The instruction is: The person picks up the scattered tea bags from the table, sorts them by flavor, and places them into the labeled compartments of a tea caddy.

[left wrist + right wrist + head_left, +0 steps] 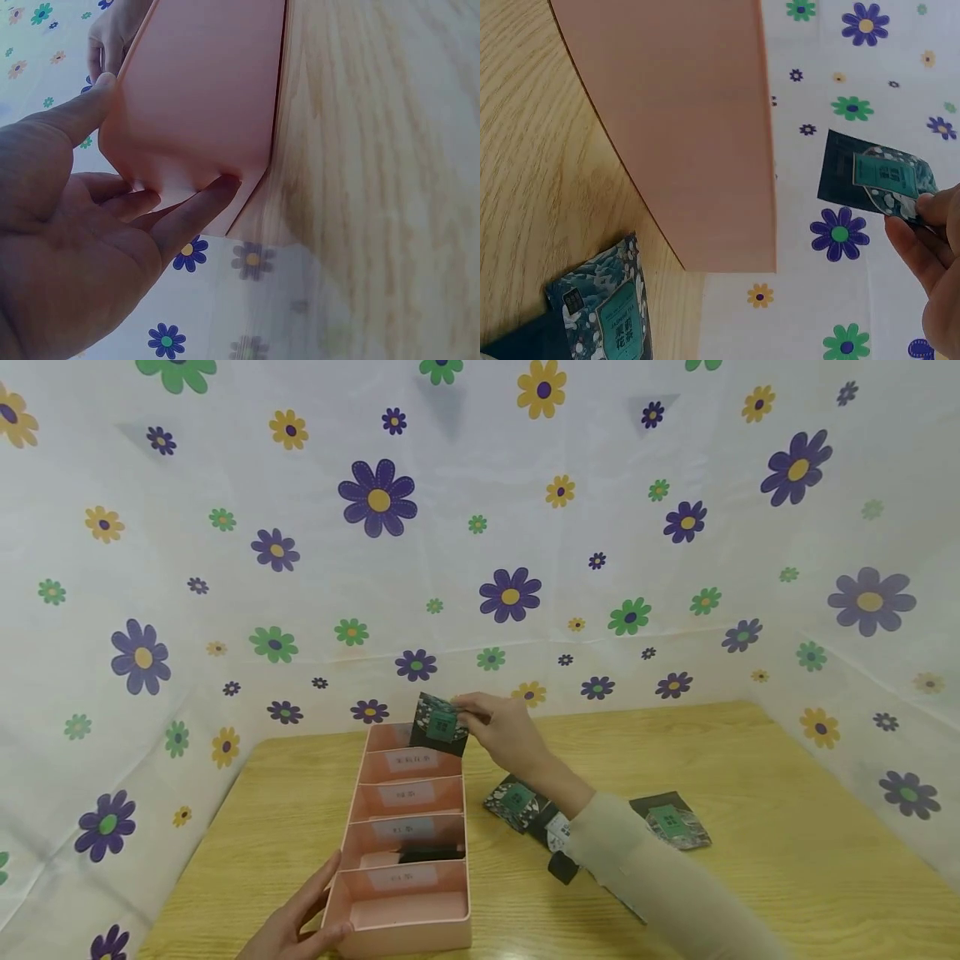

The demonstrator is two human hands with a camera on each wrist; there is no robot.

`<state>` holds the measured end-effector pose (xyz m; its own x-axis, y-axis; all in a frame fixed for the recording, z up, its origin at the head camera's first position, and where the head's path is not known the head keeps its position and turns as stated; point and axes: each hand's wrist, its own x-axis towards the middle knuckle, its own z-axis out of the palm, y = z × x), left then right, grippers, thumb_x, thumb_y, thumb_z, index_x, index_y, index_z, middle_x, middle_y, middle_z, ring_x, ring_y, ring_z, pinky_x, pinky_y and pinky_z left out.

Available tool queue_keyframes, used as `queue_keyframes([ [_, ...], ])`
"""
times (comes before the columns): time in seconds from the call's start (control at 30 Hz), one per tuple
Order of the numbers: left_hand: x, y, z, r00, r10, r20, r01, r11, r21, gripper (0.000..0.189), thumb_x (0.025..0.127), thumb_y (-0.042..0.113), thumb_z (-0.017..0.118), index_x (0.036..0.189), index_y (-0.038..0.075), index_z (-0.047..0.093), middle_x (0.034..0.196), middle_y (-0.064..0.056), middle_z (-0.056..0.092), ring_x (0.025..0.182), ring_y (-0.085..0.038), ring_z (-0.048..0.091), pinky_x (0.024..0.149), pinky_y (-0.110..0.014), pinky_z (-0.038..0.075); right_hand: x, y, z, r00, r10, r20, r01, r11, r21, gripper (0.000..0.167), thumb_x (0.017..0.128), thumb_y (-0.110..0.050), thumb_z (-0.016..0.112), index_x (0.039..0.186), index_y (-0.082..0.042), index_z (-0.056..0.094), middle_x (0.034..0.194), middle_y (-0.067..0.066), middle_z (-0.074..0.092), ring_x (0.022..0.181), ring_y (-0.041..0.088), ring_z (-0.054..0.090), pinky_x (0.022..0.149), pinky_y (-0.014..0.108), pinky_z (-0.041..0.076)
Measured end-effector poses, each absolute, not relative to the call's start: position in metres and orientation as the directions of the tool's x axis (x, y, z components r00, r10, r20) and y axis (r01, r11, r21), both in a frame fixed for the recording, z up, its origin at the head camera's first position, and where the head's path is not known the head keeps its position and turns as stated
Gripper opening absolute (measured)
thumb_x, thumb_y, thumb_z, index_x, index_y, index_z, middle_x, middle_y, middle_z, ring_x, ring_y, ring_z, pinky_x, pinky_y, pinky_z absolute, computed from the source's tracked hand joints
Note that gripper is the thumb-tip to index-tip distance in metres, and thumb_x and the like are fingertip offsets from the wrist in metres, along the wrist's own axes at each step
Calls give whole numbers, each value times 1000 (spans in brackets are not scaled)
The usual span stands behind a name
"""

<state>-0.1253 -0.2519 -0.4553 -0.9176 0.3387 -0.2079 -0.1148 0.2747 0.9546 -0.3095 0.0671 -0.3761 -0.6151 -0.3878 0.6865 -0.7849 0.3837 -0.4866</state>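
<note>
My right hand (510,732) pinches the edge of a dark green tea sachet (439,724) between thumb and fingers. The sachet hangs over the far compartment of a pink divided box (405,937); in the right wrist view it shows upright beside the box's far end. At the near left corner of the box, my left hand (296,917) grips it, thumb near the rim and fingertips pressed on the wall, as the left wrist view shows. Labels are stuck on the dividers. A dark packet (431,855) lies in the second compartment from the front.
Right of the box, a patterned tea sachet (516,802) lies on the wooden table (585,743) with other dark packets (557,832), partly hidden by my right sleeve. Another sachet (672,821) lies farther right. A flowered sheet (450,560) hangs around the table's back and sides.
</note>
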Motion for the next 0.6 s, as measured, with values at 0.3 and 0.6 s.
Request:
queue_keyframes([
  [0.3, -125, -251, -456, -917, 343, -204, -111, 271, 956, 85, 106, 19, 61, 166, 5, 2, 166, -33, -5, 146, -62, 10, 98, -59, 53, -301, 55, -394, -529, -504, 683, -840, 423, -340, 22, 96, 2, 71, 117, -4, 76, 106, 8, 78, 65, 4, 61, 61, 16, 49],
  [0.6, -125, -252, -455, -917, 339, -211, -116, 280, 953, 84, 106, 19, 61, 166, 6, 3, 167, -33, -4, 146, -63, 11, 99, -59, 52, -291, 55, -411, -383, -690, 614, -905, 413, -100, 20, 94, 4, 72, 112, -4, 78, 102, 6, 79, 85, 14, 76, 75, 21, 59],
])
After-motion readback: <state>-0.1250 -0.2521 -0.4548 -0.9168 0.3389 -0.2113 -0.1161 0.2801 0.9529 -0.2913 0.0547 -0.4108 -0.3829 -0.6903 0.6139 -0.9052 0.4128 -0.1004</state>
